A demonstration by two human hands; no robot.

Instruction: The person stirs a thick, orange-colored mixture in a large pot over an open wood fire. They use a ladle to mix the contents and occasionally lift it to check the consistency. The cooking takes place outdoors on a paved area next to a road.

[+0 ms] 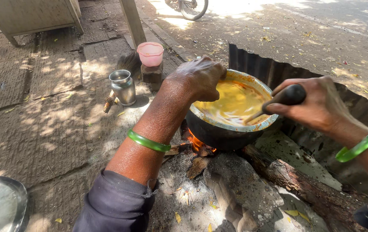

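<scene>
Outdoors, we cook over an open wood fire (196, 143) on the ground. Our left hand (199, 78), a green glass bangle (148, 141) on its forearm, has its fingers curled over the rim at ten o'clock of the round blackened metal pot (218, 131), which sits on stones above the flames. Our right hand (317, 105), with a matching bangle (358, 146), has its fingers clenched around the dark handle of a ladle (286, 96) dipping into the yellow liquid (231, 103) from three o'clock. At ten o'clock from the pot stand a steel tumbler (123, 87) and a pink plastic bowl (150, 53) on a brick.
</scene>
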